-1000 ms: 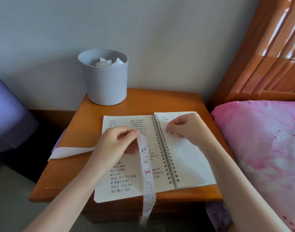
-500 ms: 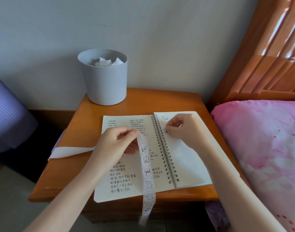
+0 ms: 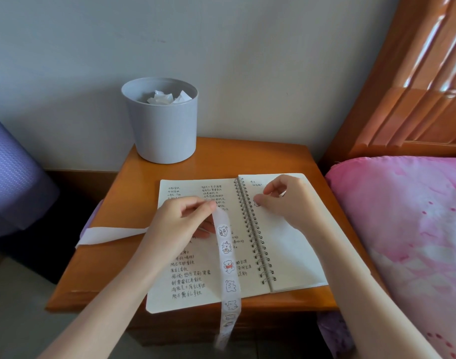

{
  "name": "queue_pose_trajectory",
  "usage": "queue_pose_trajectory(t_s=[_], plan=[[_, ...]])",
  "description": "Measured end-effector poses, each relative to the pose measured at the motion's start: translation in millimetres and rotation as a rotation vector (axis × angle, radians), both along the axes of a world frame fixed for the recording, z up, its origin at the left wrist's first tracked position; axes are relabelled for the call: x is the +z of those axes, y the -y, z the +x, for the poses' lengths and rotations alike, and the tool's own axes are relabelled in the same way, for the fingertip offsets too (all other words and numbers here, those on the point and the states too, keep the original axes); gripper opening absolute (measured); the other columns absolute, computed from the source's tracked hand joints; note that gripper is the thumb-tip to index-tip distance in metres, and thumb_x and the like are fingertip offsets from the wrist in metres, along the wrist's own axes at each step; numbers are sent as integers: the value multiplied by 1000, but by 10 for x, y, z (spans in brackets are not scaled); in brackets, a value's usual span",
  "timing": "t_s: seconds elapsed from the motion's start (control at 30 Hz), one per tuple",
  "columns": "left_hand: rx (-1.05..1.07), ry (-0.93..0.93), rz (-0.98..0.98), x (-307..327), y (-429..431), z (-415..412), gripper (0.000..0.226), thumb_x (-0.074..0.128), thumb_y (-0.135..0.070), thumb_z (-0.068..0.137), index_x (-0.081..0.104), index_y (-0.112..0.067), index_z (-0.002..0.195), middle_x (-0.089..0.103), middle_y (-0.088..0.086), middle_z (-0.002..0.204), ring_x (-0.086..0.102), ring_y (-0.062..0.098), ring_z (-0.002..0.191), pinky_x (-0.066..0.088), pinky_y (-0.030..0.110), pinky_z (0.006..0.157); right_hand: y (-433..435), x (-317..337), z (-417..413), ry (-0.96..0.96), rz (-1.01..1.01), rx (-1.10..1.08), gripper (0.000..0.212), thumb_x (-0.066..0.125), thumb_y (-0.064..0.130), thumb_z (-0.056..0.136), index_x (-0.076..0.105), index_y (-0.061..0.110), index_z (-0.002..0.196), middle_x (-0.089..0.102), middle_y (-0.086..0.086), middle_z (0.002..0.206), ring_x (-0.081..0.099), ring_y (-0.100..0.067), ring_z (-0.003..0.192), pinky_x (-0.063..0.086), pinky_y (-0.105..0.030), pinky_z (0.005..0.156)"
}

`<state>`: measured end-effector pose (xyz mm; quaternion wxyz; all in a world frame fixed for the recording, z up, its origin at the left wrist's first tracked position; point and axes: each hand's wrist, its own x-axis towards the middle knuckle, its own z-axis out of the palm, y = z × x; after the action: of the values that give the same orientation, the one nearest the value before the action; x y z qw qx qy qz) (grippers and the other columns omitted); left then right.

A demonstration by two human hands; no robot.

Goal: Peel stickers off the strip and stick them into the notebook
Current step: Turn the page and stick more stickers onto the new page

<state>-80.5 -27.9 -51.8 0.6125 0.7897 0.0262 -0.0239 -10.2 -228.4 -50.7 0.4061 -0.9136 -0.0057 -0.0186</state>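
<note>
Pressing sticker (image 3: 256,203) onto notebook (image 3: 286,255) right page, 1 o'clock of strip (image 3: 228,268): right hand (image 3: 289,203) thumb on it, fingers loosely curled. Left hand (image 3: 177,224) pinches strip top, tail hanging toward 6 o'clock. Best rub centre outward.

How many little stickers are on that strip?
5 show clearly, in a column down the strip below the left hand; lower ones, past the table edge, are too blurred to count.
</note>
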Motion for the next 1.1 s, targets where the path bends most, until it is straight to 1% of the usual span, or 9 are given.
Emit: queue_pose_trajectory(t_s=[0.2,0.3,0.4,0.47,0.6,0.77,0.9,1.0,1.1], plan=[[1,-1,3,25,1,-16,19,57,-23,94,74,-17,89,76,-3,80,72,10,72,58,22,67,15,-9,8,59,-73,3,5,69,17,83,64,15,84,55,7,75,47,-6,63,36,-20,55],[3,1,10,51,-5,-25,19,56,-25,94,74,-19,89,76,-6,81,72,11,74,58,24,68,17,33,-7,91,59,-1,4,65,17,86,64,13,89,61,4,81,49,-6,62,37,-19,56],[26,4,-67,117,14,-47,20,56,-23,94,74,-15,90,76,-3,81,72,14,71,55,16,55,-52,153,-111,94,196,75,8,62,22,89,65,15,89,68,3,79,55,-8,58,41,-20,52],[57,10,-118,163,31,-62,21,56,-23,94,74,-14,89,76,0,80,71,12,68,50,10,50,-121,228,-208,54,278,159,13,60,23,91,66,11,91,71,1,76,59,-7,58,46,-21,49],[98,68,-137,199,50,-93,20,55,-26,94,72,-20,85,75,-5,76,70,2,64,46,6,49,-220,294,-357,-79,370,331,16,64,26,88,65,10,90,74,-2,75,65,-11,63,52,-24,57],[82,46,-177,219,49,-96,20,55,-25,94,71,-14,90,75,-3,72,71,9,61,50,13,49,-258,307,-455,-206,446,440,15,73,14,79,64,9,90,72,-5,74,67,-15,67,54,-27,63],[77,33,-181,202,27,-87,24,54,-28,93,72,-13,91,75,7,78,72,17,65,55,21,53,-261,336,-478,-207,519,426,16,73,5,78,61,6,88,70,-7,71,65,-16,60,52,-24,56],[-1,-44,-201,219,23,-100,33,54,-41,89,74,-14,91,76,7,84,73,20,73,57,28,63,-254,336,-485,-170,510,408,14,72,4,79,62,3,88,71,-8,74,65,-14,60,53,-24,56],[-70,-51,-177,245,34,-120,20,61,-35,86,74,-20,89,76,-2,84,73,12,77,55,20,62,-247,320,-483,-104,489,383,10,71,4,79,67,2,88,70,-4,70,62,-13,59,53,-23,57]])
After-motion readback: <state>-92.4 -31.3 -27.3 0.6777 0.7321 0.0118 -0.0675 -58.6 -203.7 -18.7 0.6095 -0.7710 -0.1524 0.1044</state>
